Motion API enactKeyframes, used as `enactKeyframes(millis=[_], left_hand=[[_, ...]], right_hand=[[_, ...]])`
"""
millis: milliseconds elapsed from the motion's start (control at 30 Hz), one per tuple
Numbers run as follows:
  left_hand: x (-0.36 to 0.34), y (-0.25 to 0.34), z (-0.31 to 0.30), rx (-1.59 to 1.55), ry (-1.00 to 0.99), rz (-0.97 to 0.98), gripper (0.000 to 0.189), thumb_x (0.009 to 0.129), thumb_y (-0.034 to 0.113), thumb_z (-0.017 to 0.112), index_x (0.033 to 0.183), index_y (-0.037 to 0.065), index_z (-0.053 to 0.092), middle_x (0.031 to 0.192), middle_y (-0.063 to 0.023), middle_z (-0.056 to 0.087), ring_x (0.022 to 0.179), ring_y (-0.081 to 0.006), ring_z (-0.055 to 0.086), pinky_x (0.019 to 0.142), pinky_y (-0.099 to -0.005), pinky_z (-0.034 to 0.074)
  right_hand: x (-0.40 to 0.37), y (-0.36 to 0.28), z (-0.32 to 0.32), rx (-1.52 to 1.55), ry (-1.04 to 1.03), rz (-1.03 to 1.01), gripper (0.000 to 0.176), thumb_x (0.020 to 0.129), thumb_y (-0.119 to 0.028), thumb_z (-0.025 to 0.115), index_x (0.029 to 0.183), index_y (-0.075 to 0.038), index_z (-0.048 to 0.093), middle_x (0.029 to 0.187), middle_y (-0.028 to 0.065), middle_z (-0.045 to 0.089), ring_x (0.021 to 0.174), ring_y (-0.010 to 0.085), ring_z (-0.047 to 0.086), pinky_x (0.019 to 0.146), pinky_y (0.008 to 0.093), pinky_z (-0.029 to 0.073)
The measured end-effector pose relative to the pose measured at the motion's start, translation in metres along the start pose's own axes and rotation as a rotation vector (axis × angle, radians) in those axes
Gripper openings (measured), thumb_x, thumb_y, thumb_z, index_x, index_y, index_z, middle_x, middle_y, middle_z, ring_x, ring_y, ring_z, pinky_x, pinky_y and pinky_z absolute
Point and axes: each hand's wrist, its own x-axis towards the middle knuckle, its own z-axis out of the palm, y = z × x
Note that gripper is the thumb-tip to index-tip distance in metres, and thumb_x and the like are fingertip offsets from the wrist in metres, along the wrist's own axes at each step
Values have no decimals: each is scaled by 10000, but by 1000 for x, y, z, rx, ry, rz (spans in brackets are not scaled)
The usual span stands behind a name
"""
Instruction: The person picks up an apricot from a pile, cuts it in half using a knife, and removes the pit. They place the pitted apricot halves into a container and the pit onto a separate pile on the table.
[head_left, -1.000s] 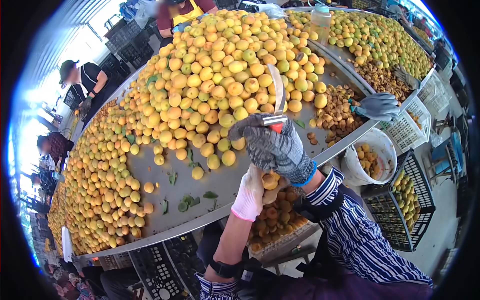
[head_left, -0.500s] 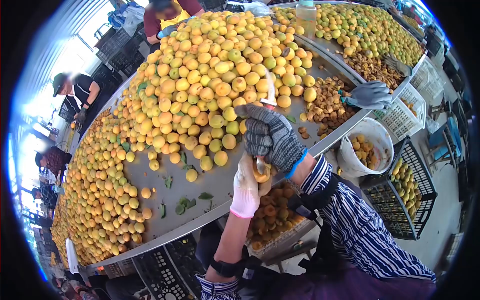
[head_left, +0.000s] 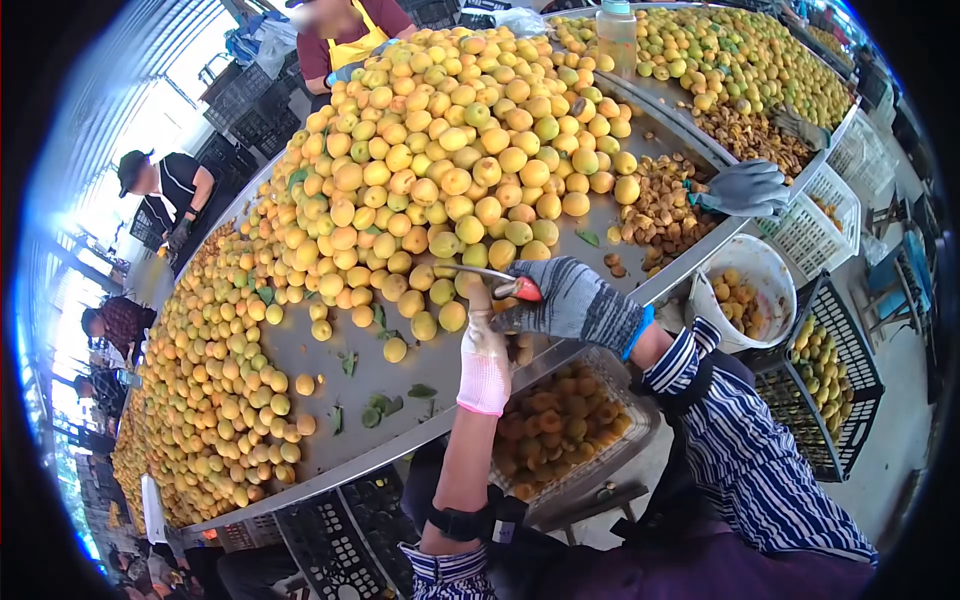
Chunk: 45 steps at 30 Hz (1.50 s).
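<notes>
Right hand [head_left: 572, 300] grasps red-handled knife [head_left: 522, 288]; left hand [head_left: 484, 352] grasps partly hidden apricot [head_left: 520, 349] beside worktop [head_left: 428, 362] edge. Advisable: fruit steady, blade angled clear of left fingertips.

1. My gray-gloved right hand [head_left: 575, 300] grips a red-handled knife [head_left: 522, 289], its blade [head_left: 478, 270] pointing left.
2. My white-gloved left hand [head_left: 485, 350] is close beside my right hand.
3. Yellow-orange fruit [head_left: 430, 160] lies heaped on the metal table [head_left: 310, 352].
4. A fruit-filled crate [head_left: 638, 430] stands below my hands.
</notes>
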Motion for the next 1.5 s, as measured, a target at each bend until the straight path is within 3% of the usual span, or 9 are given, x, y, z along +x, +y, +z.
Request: enactKeyframes(millis=[400,600,733,833,900,1000,1267,1400,1500], left_hand=[[9,-27,16,493,-17,357,478,989,449,249,993,134,608,808,5,594,492,-85,482,445,-241,387],[40,-42,6,649,22,599,542,904,580,393,949,64,554,712,-73,580,528,-105,516,457,-233,407],[30,-11,14,266,-10,248,387,934,395,431,929,24,542,688,-68,573,534,-155,545,489,-288,423],[53,-14,-2,676,56,281,316,908,324,499,995,23,544,775,-103,604,632,-225,602,569,-359,468],[57,-20,-2,1492,41,807,333,852,308,577,1097,84,556,908,-132,609,773,-285,615,674,-381,486],[56,-25,5,1784,-43,497,398,801,334,620,1152,156,565,1019,-144,583,876,-320,589,770,-386,478],[35,-18,13,1639,-8,593,408,758,360,644,1085,121,597,1027,-133,593,891,-330,597,758,-408,479],[-21,13,18,1134,-411,390,434,776,308,680,1114,54,583,1010,-134,617,932,-247,606,828,-318,467],[-47,6,14,1275,-633,186,466,755,382,648,1070,43,592,1012,-154,615,942,-330,593,830,-378,469]], right_hand=[[-9,32,-12,212,-46,132,349,733,-268,728,999,-80,603,814,120,640,776,236,637,722,330,494],[-21,35,-12,45,82,127,301,693,-222,662,943,-66,598,770,165,616,762,340,615,681,407,487],[-18,61,-28,-2,225,145,260,712,-229,649,908,-64,605,758,155,621,745,341,615,677,400,490],[-20,79,-52,-119,369,295,272,726,-244,647,920,-61,596,781,157,624,757,342,613,688,400,489],[-28,88,-66,-219,485,279,285,735,-258,650,936,-66,588,812,162,625,785,342,611,701,406,485],[-36,95,-81,-270,474,346,299,739,-268,651,949,-66,583,830,171,622,802,346,609,713,413,480],[-34,105,-100,-268,688,442,443,759,-347,669,1098,-76,576,921,179,645,867,334,627,759,410,491],[-20,124,-95,-60,801,245,412,781,-284,704,1074,-17,594,873,159,654,777,270,637,705,342,494],[-25,80,-96,717,694,342,246,847,-158,650,1075,-72,623,781,42,640,548,95,568,495,229,443]])
